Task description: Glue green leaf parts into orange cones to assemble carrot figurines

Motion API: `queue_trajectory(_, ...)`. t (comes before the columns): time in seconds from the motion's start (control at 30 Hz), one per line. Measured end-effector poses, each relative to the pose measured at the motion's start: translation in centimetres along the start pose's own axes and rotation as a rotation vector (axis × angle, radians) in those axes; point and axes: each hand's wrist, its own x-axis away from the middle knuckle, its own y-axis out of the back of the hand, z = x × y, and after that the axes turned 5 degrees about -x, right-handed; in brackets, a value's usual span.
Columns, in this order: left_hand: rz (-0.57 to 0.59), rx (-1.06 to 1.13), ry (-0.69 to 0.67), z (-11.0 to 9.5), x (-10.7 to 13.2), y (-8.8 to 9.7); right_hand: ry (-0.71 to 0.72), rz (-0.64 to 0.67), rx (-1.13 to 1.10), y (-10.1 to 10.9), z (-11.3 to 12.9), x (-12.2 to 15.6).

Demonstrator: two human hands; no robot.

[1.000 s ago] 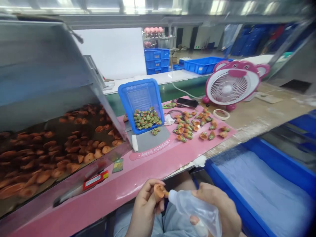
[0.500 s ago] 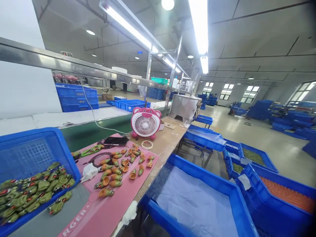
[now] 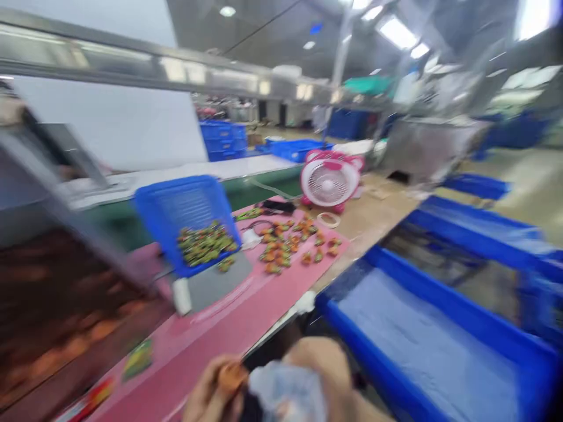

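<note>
Blurred at the bottom edge, my left hand (image 3: 206, 390) is closed around a small orange piece (image 3: 231, 378). Right beside it, my right hand (image 3: 323, 363) is bent over a crumpled white cloth or tissue (image 3: 284, 387), its fingers largely hidden. Something dark lies between the two hands; I cannot make out what it is. Beyond them, several small orange-and-green hollow pieces (image 3: 278, 249) are spread on the pink mat (image 3: 259, 305). A tilted blue basket (image 3: 171, 217) at left centre holds many green pieces (image 3: 204, 243), and one or more lie just outside its front edge.
A pink bear-shaped fan (image 3: 329, 183) stands behind the pieces, near a pale ring (image 3: 328, 220). Paper-lined blue trays (image 3: 440, 293) sit low along the right. A metal rail (image 3: 220, 73) crosses above the bench. A green-yellow packet (image 3: 138, 358) lies at lower left.
My view has swung left and down, so the basket, mat and fan appear farther right. Both hands have come into sight at the bottom with the orange piece and white cloth.
</note>
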Motion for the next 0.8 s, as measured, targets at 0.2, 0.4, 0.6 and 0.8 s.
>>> queue_trajectory(0.2, 0.338, 0.152, -0.007, -1.1, 1.7, 1.6, -0.045, 0.001, -0.145, -0.6, -0.6, 0.7)
queue_trajectory(0.4, 0.355, 0.147, -0.034, -1.1, 2.0, 1.9, -0.024, 0.034, -0.104, -0.9, -0.8, 1.2)
queue_trajectory(0.6, 0.32, 0.152, -0.01, -1.2, 2.0, 2.0, -0.02, 0.054, -0.149, -1.1, -0.6, 0.9)
queue_trajectory(0.8, 0.329, 0.159, 0.008, -1.0, 1.8, 2.1, -0.018, 0.043, -0.184, -1.3, -0.6, 0.8)
